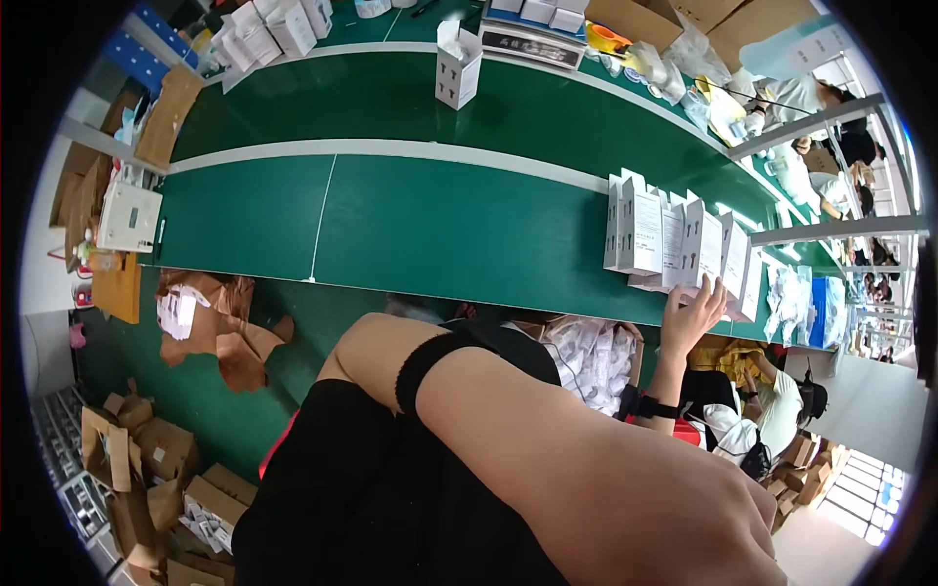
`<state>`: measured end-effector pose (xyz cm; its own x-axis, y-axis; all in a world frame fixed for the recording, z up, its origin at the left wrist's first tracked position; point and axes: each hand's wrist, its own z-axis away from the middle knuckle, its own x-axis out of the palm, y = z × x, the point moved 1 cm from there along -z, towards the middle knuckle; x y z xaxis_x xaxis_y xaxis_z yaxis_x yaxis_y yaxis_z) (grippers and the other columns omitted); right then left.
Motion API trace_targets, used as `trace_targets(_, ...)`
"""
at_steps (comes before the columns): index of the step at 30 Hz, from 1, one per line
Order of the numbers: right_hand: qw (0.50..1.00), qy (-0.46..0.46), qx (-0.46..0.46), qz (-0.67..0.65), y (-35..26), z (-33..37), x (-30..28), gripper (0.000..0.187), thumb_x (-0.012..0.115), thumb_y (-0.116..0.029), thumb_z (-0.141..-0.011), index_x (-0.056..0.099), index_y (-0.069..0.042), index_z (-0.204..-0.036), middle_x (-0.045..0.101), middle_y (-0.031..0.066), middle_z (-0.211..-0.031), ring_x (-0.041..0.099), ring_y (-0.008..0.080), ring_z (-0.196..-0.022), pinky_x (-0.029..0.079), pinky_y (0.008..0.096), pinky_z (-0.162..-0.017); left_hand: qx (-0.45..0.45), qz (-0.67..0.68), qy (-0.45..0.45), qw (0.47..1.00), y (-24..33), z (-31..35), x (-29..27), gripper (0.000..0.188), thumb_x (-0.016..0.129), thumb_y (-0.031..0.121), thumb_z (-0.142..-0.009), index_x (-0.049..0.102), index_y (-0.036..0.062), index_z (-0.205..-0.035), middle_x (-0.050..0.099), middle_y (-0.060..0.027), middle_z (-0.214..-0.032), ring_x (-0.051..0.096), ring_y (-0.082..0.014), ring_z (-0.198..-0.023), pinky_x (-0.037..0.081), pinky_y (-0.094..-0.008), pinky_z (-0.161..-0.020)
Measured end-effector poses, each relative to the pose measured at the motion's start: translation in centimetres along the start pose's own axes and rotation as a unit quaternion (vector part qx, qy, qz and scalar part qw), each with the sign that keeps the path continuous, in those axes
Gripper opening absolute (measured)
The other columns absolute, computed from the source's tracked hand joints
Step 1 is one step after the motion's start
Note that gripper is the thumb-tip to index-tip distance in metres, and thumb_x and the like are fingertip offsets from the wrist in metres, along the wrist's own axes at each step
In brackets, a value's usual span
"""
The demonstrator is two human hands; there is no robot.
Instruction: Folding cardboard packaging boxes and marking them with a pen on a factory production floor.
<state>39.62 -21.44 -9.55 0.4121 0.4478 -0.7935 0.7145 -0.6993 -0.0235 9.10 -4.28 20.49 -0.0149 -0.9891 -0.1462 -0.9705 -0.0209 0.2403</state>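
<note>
Nearest the camera: one hand fills the lower right, seen from the back, with a black band round the wrist. Its fingers run out of the lower edge, so cannot tell whether they are spread or closed, or what they touch. From the crossing forearm it cannot be told for certain which hand this is; the far arm, entering from the right, is taken as the right.

Below the belt edge, an open carton holds white bagged items, packed loosely and heaped to the rim.

Right hand reaches up to the near edge of the green conveyor belt. Fingers lightly spread, tips pressed against the lower face of the row of white boxes. Nothing is pinched; a black strap sits on the wrist.

Row of white boxes: small upright cartons, standing side by side on the belt at its right part, some top flaps raised, grey print on the faces.

Further up the belt, a single white box stands alone, top flaps open, contents not visible.

Far edge: more white cartons grouped upper left, brown cardboard boxes upper right.

Left of the belt, on the floor: flattened brown cardboard
</note>
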Motion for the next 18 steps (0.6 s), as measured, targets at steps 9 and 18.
trace_targets(9, 0.933, -0.054, -0.175, -0.311, -17.4, 2.0, -1.7, 0.027, 0.073, -0.002, -0.084, 0.068, -0.002, -0.111, 0.061, 0.0165, -0.130, 0.051, 0.0415, -0.132, 0.040, 0.0560, -0.112, -0.094, -0.125, 0.098, 0.983, 5.3, 3.9, -4.9, 0.012, 0.064, 0.008, -0.097, 0.074, 0.0019, -0.101, 0.071, -0.0064, -0.096, 0.067, -0.0211, -0.079, 0.055, -0.0343, -0.081)
trace_targets(18, 0.765, -0.234, -0.341, -0.493, -34.5, 4.0, -2.5, 0.020, 0.073, -0.001, -0.085, 0.069, -0.003, -0.104, 0.065, 0.0149, -0.121, 0.060, 0.0387, -0.122, 0.047, 0.0524, -0.105, -0.199, -0.559, 0.132, 0.794, 20.1, 4.2, -4.0, 0.012, 0.073, 0.017, -0.090, 0.078, 0.0075, -0.096, 0.069, -0.0055, -0.088, 0.065, -0.0186, -0.073, 0.056, -0.0366, -0.073)
